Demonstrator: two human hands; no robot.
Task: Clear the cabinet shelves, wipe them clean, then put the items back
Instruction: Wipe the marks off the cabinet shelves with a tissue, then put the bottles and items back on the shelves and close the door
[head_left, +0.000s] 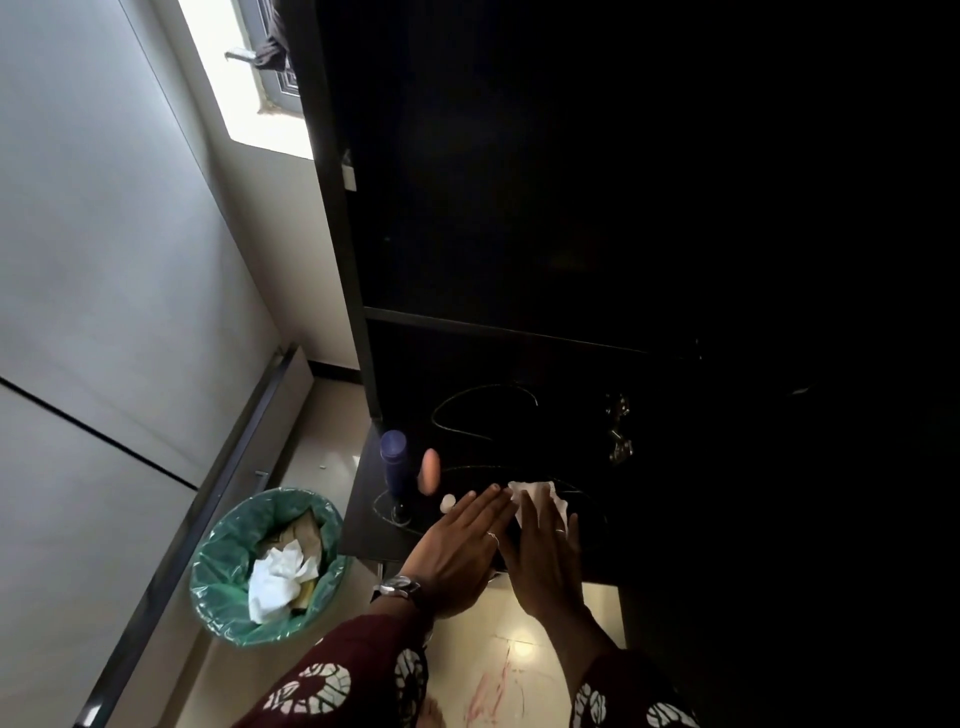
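Observation:
A dark cabinet (353, 260) fills the right of the view, its shelves nearly black. On the low dark surface (363, 530) in front lies a white tissue (540, 493). My right hand (545, 556) lies flat with fingers spread over the tissue's near part. My left hand (457, 551), wearing a wristwatch, rests flat beside it, fingers pointing at the tissue. A blue bottle (393, 457), an orange oblong item (430, 470) and a small white piece (448, 502) stand left of the hands. Thin cables (483, 395) loop further back.
A bin with a green liner (218, 561) holding crumpled white tissue and scraps stands on the floor at the left. Small metal pieces (618, 426) lie on the dark surface at the right. A pale wall and bright window are at the left.

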